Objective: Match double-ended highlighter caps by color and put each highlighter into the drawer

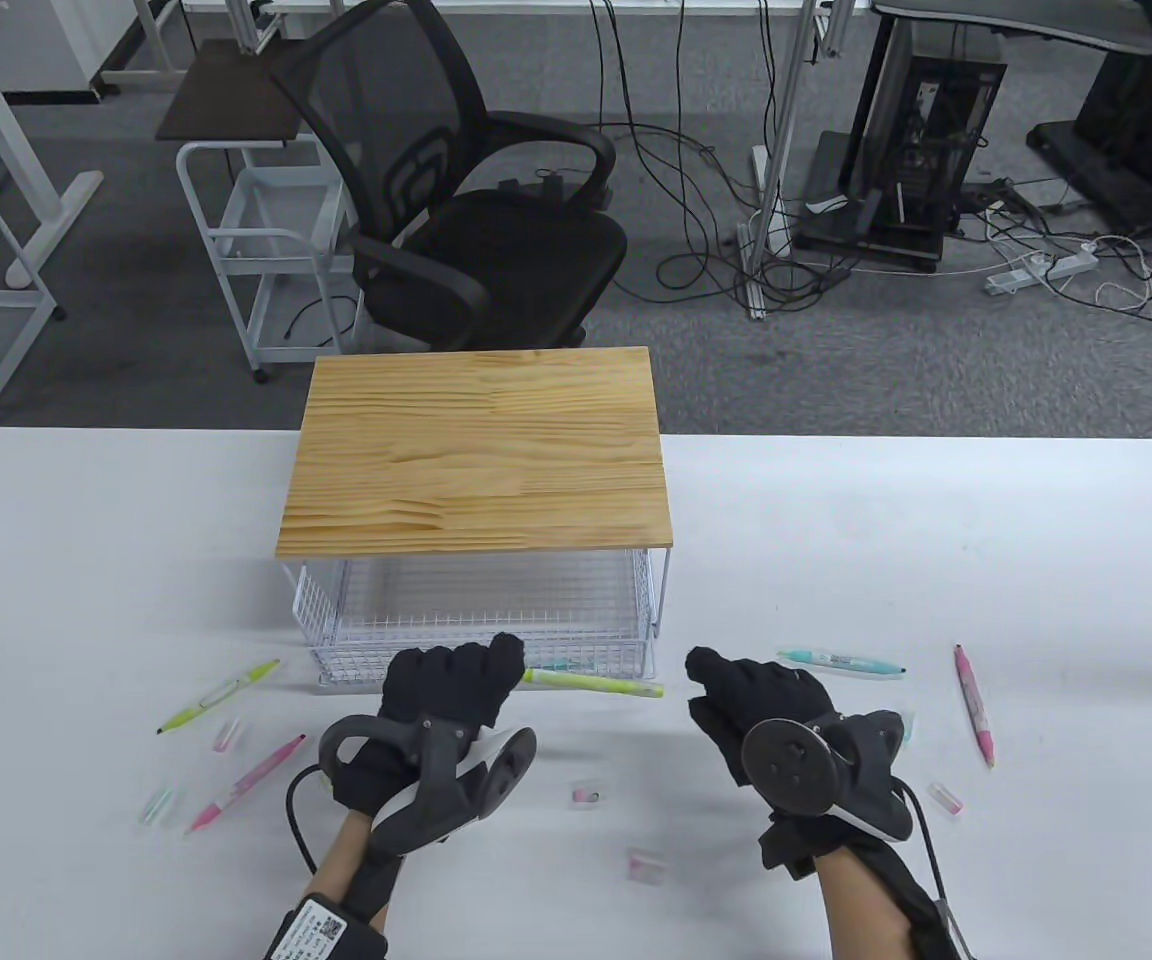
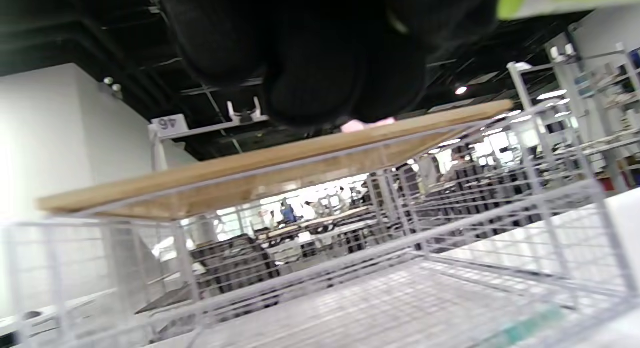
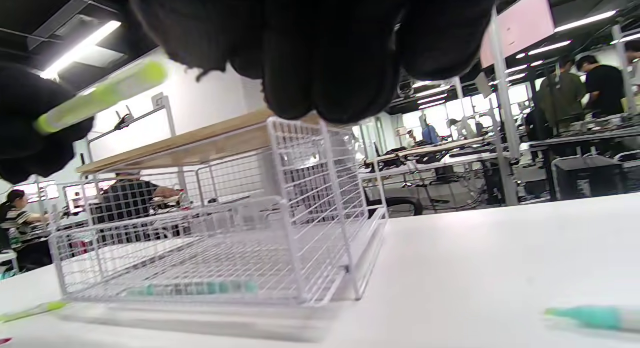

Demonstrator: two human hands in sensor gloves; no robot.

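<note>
Yellow-green highlighter held at the drawer's front edge

Left hand (image 1: pixel 451 680) grips the yellow-green highlighter (image 1: pixel 591 683) just before the wire drawer (image 1: pixel 481 610); a loose grip may drop it short onto the tabletop (image 1: pixel 936 540). Right hand (image 1: pixel 761 700), right of the drawer, hangs relaxed and empty. Only the right wrist view shows a teal highlighter (image 3: pixel 192 288) inside the drawer.

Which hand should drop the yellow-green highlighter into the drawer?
Left. The left hand already pinches the yellow-green highlighter directly in front of the wire drawer; the right hand hovers beside it, holding nothing visible.
</note>
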